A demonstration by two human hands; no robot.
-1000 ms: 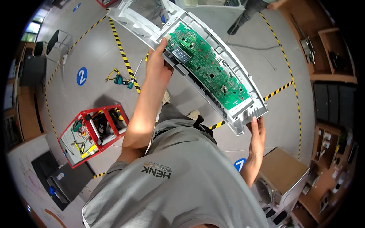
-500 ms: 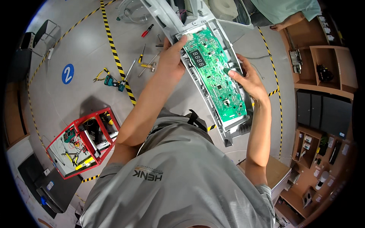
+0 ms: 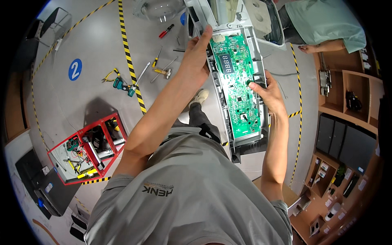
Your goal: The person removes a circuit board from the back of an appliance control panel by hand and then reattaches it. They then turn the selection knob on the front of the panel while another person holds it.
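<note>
A long grey plastic control panel (image 3: 256,57) slants in front of me, its inner side turned up. Set in it is a green circuit board (image 3: 245,105) with a small dark digit display (image 3: 226,64) and a white connector at its far end. Closed round the panel's far left edge is my left hand (image 3: 199,59), thumb lying along the rim near the connector. My right hand (image 3: 270,96) grips the right edge about midway, its thumb over the board's edge and its other fingers partly hidden behind the panel.
On the floor at left lie red-handled pliers (image 3: 166,31), a screwdriver (image 3: 157,57), a hammer (image 3: 164,72) and a cordless drill (image 3: 124,87). A red-framed toolbox (image 3: 79,131) stands nearer. Far right, another person's sleeve (image 3: 326,22) shows beside a pale appliance part (image 3: 256,18). Shelves (image 3: 359,90) line the right.
The panel has shifted right and swung closer to straight up and down in view, with both hands still on it. My shoe has come into view beneath my left arm.
</note>
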